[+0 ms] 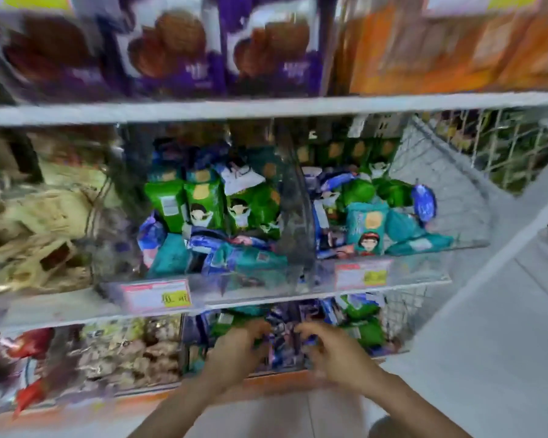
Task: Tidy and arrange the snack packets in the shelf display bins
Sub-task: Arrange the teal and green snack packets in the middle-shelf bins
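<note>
"Both hands are down in the bottom bin (193, 358). The left hand (238, 352) and the right hand (332, 355) sit close together, fingers curled in among the blue packets (282, 343)."

"Has either got hold of one?"

"Can't tell, it's all a blur. The fingers are bent rather than flat, and that's as much as I'd swear to."

"Easy things to lift, I'd think."

"Light, I'd guess. They look like puffy foil wrappers, so slippery, and biscuits inside could crack if squeezed. I'd pinch one by its crimped end, or hold it flat across the sides, not crush it in a fist."

"What's in the way?"

"The shelf edge (266, 306) hangs right over that bin, so the wrists have little room going in. Some green packets (363, 330) lie mixed in at the right of the same bin, and those want sorting out. One shelf up are the clear bins (250, 290), with a divider (298, 216) between them. They hold the same muddle, with a teal packet (366, 227) propped at the front. A price label (157, 295) is stuck on the front, and there's wire mesh (440, 191) on the right."
</note>
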`<action>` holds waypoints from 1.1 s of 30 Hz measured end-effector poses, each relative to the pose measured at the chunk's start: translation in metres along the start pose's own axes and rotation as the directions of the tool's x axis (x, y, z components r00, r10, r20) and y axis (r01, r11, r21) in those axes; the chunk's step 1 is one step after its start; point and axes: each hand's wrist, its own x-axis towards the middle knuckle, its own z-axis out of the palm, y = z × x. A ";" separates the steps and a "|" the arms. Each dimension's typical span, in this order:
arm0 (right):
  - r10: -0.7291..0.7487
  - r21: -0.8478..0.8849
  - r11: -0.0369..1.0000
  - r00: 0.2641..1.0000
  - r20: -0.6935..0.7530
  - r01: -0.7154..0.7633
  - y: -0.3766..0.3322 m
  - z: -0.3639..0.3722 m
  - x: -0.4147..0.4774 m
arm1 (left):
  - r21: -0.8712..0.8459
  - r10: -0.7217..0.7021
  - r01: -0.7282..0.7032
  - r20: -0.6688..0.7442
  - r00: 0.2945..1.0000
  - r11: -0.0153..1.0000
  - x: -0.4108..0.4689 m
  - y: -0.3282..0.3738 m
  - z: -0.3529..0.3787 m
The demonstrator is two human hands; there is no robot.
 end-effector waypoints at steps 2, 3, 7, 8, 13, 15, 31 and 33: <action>-0.045 0.013 0.999 0.995 -0.086 0.046 0.020 0.014 0.018 | 0.010 0.018 -0.017 -0.084 0.996 1.000 0.019 -0.021 0.013; -0.070 0.007 0.997 0.988 -0.138 0.071 0.029 0.020 0.028 | -0.015 0.047 -0.049 -0.143 0.989 0.999 0.027 -0.030 0.018; -0.145 0.014 0.988 0.943 -0.301 0.156 0.057 0.037 0.058 | -0.102 0.136 -0.174 -0.303 0.943 0.980 0.051 -0.059 0.027; -0.174 0.026 0.981 0.931 -0.322 0.192 0.061 0.039 0.063 | -0.096 0.137 -0.178 -0.332 0.933 0.979 0.054 -0.067 0.029; -0.288 -0.001 0.950 0.878 -0.382 0.312 0.072 0.046 0.078 | -0.081 0.143 -0.197 -0.440 0.887 0.977 0.058 -0.094 0.043; -0.311 -0.007 0.942 0.864 -0.395 0.336 0.072 0.047 0.079 | -0.082 0.144 -0.209 -0.486 0.862 0.974 0.051 -0.096 0.048; -0.458 -0.124 0.886 0.802 -0.383 0.446 0.048 0.079 -0.004 | 0.093 0.194 -0.170 -0.448 0.873 0.981 -0.067 -0.083 0.054; -0.448 -0.115 0.892 0.814 -0.370 0.438 0.045 0.086 -0.011 | 0.115 0.187 -0.152 -0.428 0.884 0.982 -0.074 -0.080 0.053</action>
